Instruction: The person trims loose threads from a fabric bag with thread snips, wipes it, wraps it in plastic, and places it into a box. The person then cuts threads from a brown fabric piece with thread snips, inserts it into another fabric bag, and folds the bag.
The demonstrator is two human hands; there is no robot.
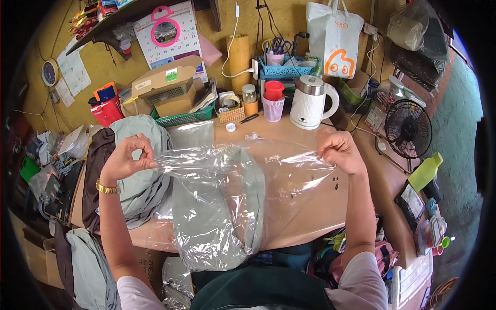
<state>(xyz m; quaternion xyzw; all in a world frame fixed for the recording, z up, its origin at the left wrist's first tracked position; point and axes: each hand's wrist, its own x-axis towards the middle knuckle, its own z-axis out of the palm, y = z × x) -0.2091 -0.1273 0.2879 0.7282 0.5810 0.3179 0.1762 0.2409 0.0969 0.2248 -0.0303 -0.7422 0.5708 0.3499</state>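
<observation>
Pinching clear plastic [206, 160] between thumb and fingertips of left hand [132, 159], fingers curled into a ring. Pinching same plastic with right hand [341, 150], thumb pressed to bent fingers. Holding it drawn taut between both hands, over table [279, 132]. Noted folded grey-green cloth [199, 206] showing through plastic, between hands, nearer left one; cannot tell whether wholly inside. Wearing gold-coloured band [107, 187] on left wrist. Noted grey-green cloth pile [134, 124] just behind left hand, with dark brown cloth [98, 165] along its outer side. Noted white kettle [306, 111] beyond right hand, slightly inward; black fan [408, 128] outward of right hand, well apart.
</observation>
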